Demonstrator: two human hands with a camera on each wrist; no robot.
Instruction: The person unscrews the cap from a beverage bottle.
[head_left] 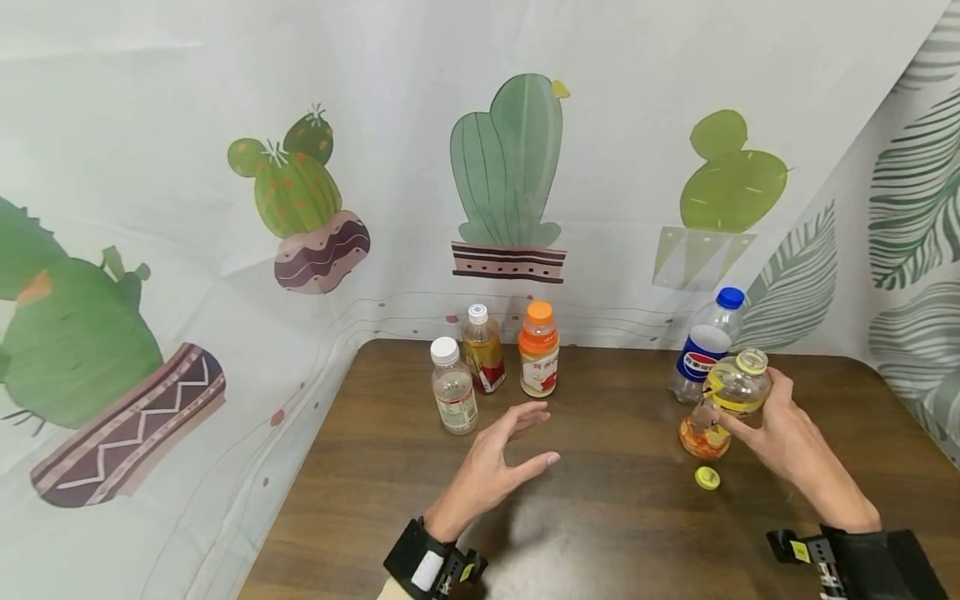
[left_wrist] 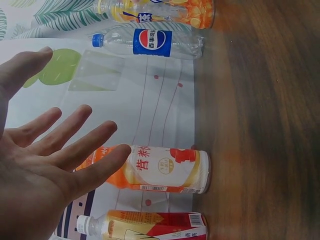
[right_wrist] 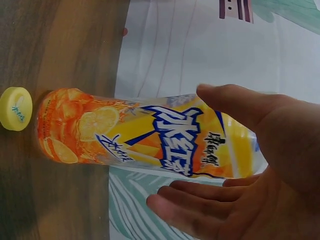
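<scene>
A clear iced-tea bottle (right_wrist: 165, 135) with a yellow and orange label stands uncapped on the table at the right. My right hand (head_left: 795, 433) is around its upper part, thumb along the near side and fingers on the far side. In the right wrist view those fingers look loosely extended beside the label. The yellow cap (head_left: 707, 477) lies by the bottle's base. My left hand (head_left: 495, 467) is held over the table with fingers spread and nothing in it. Nearest to it are the orange-capped drink bottle (head_left: 538, 350) and the white-capped clear bottle (head_left: 454, 387).
Behind the iced-tea bottle stands a blue-capped Pepsi bottle (head_left: 705, 350), close to it. An amber drink bottle (head_left: 483, 350) with a white cap is in the left group. A cactus-print cloth (head_left: 405, 167) hangs along the back edge of the wooden table (head_left: 600, 517).
</scene>
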